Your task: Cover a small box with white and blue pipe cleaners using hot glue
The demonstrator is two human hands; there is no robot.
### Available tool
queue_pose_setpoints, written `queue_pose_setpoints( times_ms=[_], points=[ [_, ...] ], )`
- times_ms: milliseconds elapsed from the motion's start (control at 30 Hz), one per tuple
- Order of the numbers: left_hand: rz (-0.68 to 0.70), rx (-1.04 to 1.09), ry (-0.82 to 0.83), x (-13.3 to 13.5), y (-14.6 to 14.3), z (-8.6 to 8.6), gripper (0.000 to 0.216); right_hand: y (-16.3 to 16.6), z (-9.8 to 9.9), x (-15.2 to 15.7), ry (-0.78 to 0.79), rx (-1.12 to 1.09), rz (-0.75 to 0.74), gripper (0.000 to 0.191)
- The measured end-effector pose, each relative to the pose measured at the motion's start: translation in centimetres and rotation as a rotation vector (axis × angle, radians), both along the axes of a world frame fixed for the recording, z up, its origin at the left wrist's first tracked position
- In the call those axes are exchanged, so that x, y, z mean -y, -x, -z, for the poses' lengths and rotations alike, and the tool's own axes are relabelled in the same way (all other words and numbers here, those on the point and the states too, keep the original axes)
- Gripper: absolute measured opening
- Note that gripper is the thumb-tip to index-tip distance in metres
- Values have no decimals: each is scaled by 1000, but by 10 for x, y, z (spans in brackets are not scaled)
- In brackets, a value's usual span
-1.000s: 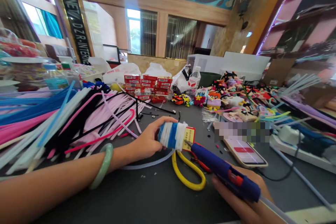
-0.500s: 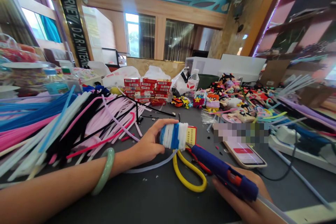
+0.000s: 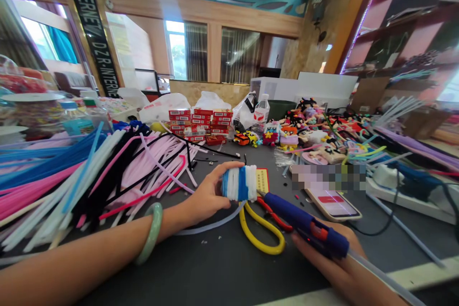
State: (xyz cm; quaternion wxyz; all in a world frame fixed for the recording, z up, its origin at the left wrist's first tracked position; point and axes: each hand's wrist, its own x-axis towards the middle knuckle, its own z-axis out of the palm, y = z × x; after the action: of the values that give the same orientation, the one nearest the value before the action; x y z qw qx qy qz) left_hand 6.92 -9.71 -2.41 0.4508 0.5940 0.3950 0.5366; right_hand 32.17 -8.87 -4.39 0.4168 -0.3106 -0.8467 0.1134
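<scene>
My left hand grips a small red and yellow box wound with white and blue pipe cleaners, thumb below and fingers above. A loose pale pipe cleaner trails beneath it across the table. My right hand is wrapped round a blue hot glue gun, a glue stick projecting from its back end. The nozzle is at the right edge of the winding; whether it touches cannot be made out. Under them lies a tool with a yellow handle and a red handle.
Bundles of coloured pipe cleaners cover the left side. Behind are stacked red boxes, a plastic bottle and many small dolls. A phone and a white power strip lie to the right.
The view has shifted slightly. The wrapped box and the glue gun stay close together, with both hands keeping their grips and the nozzle still at the winding's right edge.
</scene>
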Motion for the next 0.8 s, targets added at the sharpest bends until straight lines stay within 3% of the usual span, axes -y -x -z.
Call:
queue_pose_setpoints(
  times_ms=[333,500,800],
  points=[
    [15,-44,-12,1,-2,-1,78,1,-5,0,186,-27,-28,29],
    [-23,-153,-13,1,0,-2,85,0,-6,1,177,-9,-7,32],
    [-24,-220,-59,-1,4,1,87,-22,21,-14,304,79,139,40]
  ],
)
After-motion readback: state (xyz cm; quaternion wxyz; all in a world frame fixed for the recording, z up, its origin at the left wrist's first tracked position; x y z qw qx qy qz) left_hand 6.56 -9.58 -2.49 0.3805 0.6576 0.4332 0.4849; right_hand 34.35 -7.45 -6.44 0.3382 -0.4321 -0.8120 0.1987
